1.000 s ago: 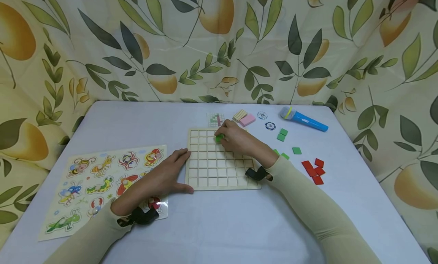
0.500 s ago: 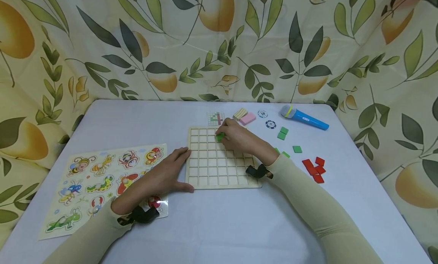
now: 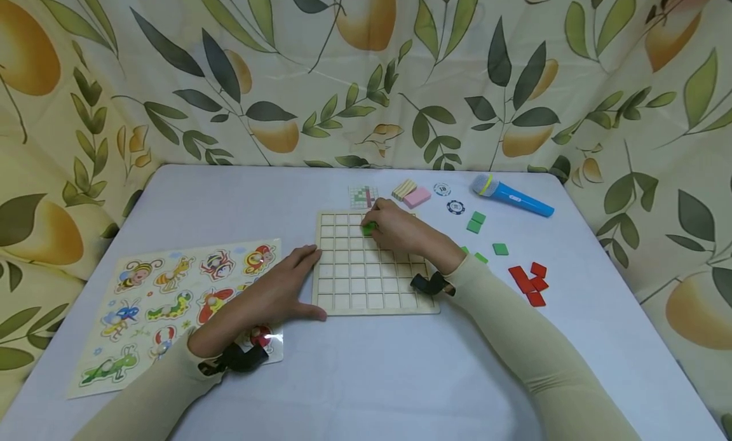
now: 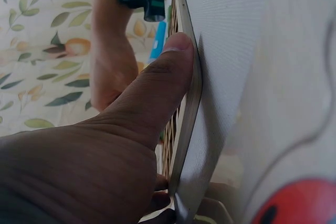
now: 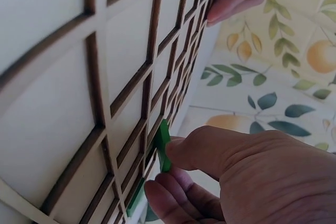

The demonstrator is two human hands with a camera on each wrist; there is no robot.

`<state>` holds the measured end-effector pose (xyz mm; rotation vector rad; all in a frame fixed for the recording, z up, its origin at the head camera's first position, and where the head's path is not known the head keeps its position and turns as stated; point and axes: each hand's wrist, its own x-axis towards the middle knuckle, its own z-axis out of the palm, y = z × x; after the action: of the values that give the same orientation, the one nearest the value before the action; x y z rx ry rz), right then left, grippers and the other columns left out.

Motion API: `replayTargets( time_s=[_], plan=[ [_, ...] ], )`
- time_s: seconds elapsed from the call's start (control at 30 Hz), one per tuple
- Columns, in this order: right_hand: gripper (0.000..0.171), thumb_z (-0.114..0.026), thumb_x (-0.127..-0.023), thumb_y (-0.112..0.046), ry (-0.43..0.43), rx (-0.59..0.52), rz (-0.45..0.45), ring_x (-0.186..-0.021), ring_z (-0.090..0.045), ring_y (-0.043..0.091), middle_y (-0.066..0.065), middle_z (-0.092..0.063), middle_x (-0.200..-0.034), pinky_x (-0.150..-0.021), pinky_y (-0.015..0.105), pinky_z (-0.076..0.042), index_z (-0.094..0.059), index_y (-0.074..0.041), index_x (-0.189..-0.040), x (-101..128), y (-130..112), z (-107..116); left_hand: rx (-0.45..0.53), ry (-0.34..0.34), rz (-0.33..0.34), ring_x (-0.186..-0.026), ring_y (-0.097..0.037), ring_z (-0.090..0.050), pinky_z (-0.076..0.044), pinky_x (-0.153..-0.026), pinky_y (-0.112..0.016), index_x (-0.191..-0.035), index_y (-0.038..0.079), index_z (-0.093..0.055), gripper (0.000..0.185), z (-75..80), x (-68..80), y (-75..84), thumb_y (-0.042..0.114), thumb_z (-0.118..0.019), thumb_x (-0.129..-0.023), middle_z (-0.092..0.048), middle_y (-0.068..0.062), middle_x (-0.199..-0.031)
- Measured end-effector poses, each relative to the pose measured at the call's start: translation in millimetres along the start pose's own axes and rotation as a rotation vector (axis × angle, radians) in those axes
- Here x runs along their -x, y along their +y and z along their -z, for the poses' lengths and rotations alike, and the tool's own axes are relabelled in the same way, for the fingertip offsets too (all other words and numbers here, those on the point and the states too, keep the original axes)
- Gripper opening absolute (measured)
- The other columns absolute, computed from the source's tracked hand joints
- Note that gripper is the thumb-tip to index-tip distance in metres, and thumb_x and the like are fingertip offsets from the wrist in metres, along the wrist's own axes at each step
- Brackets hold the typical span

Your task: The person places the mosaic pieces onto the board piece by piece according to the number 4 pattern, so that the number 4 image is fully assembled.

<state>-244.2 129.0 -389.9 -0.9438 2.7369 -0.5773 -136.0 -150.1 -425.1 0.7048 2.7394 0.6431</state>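
Note:
A pale wooden board (image 3: 357, 282) with a grid of square cells lies on the white table. At its far side my right hand (image 3: 396, 230) pinches a small green square tile (image 5: 164, 148) between thumb and fingers, tilted against the cells. Just beyond it, in the right wrist view, a second green tile (image 5: 135, 198) sits at the grid. My left hand (image 3: 277, 295) rests at the board's left edge, its fingers along the side and its thumb (image 4: 170, 64) stretched out at the near corner.
A laminated sheet of cartoon insects (image 3: 171, 307) lies left, partly under my left arm. Loose green tiles (image 3: 500, 249) and red tiles (image 3: 520, 279) lie right. Behind are a small grid card (image 3: 360, 196), a pink block (image 3: 417, 197), round chips (image 3: 455, 207) and a blue microphone (image 3: 517, 198).
The head view has shifted slightly. Both hands stay in nearly the same places, the right still holding the green tile over the board's far rows.

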Motion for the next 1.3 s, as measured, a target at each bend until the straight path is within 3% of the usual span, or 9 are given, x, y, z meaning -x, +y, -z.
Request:
replayTargets(
  time_s=[0.3, 0.53, 0.73, 0.9, 1.0, 1.23, 1.3],
  plan=[
    [0.027, -0.067, -0.100, 0.000, -0.013, 0.006, -0.007, -0.111, -0.061, 0.029, 0.019, -0.065, -0.122, -0.098, 0.042, -0.056, -0.077, 0.000, -0.124, 0.7, -1.3, 2.9, 0.000, 0.001, -0.011, -0.162, -0.040, -0.032, -0.044, -0.124, -0.054, -0.169, 0.005, -0.027, 0.126, 0.9, -1.5, 1.3, 0.060, -0.091, -0.076, -0.025, -0.016, -0.177],
    [0.020, -0.068, -0.100, -0.002, 0.032, -0.026, -0.045, -0.105, -0.065, 0.026, 0.014, -0.069, -0.116, -0.094, 0.042, -0.057, -0.078, -0.003, -0.118, -0.7, 3.6, -0.8, 0.002, -0.002, -0.006, -0.162, -0.039, -0.032, -0.044, -0.124, -0.053, -0.169, 0.006, -0.026, 0.126, -1.5, -1.6, 1.2, 0.061, -0.091, -0.076, -0.024, -0.015, -0.177],
    [0.029, -0.064, -0.104, -0.005, 0.029, -0.060, -0.046, -0.113, -0.068, 0.026, 0.015, -0.071, -0.125, -0.100, 0.043, -0.058, -0.071, -0.001, -0.132, 7.3, 0.7, 6.2, 0.002, -0.009, 0.005, -0.163, -0.039, -0.031, -0.044, -0.124, -0.053, -0.170, 0.007, -0.025, 0.126, -1.4, 0.5, 3.1, 0.060, -0.091, -0.077, -0.023, -0.014, -0.178],
    [0.031, -0.061, -0.107, -0.007, 0.164, -0.059, -0.006, -0.112, -0.070, 0.029, 0.019, -0.071, -0.129, -0.098, 0.047, -0.060, -0.068, 0.000, -0.136, 31.8, 3.4, 28.4, 0.001, -0.002, 0.003, -0.163, -0.039, -0.030, -0.044, -0.124, -0.054, -0.170, 0.006, -0.025, 0.126, 2.1, 0.8, 3.3, 0.059, -0.091, -0.077, -0.022, -0.014, -0.178],
    [0.029, -0.062, -0.106, -0.005, 0.261, -0.065, -0.033, -0.112, -0.071, 0.030, 0.016, -0.071, -0.128, -0.099, 0.049, -0.060, -0.069, -0.003, -0.134, 50.1, 9.9, 39.7, -0.006, 0.003, 0.006, -0.163, -0.040, -0.031, -0.044, -0.124, -0.054, -0.170, 0.005, -0.025, 0.126, 3.5, 0.2, 1.6, 0.059, -0.091, -0.077, -0.023, -0.015, -0.178],
    [0.028, -0.060, -0.107, -0.006, 0.383, -0.112, -0.238, -0.122, -0.070, 0.034, 0.012, -0.071, -0.130, -0.106, 0.058, -0.057, -0.070, -0.011, -0.133, 105.9, 35.4, 41.5, 0.002, -0.011, 0.016, -0.163, -0.040, -0.030, -0.044, -0.124, -0.054, -0.170, 0.006, -0.024, 0.126, 1.9, -1.3, 0.6, 0.059, -0.092, -0.077, -0.022, -0.015, -0.178],
    [0.028, -0.059, -0.108, -0.005, 0.430, -0.127, -0.289, -0.121, -0.070, 0.034, 0.012, -0.072, -0.131, -0.103, 0.053, -0.059, -0.071, -0.011, -0.132, 121.9, 45.0, 35.9, 0.000, -0.015, 0.015, -0.163, -0.040, -0.031, -0.044, -0.124, -0.054, -0.170, 0.006, -0.025, 0.126, 1.6, -1.1, -0.1, 0.059, -0.091, -0.077, -0.022, -0.015, -0.178]
  ],
)
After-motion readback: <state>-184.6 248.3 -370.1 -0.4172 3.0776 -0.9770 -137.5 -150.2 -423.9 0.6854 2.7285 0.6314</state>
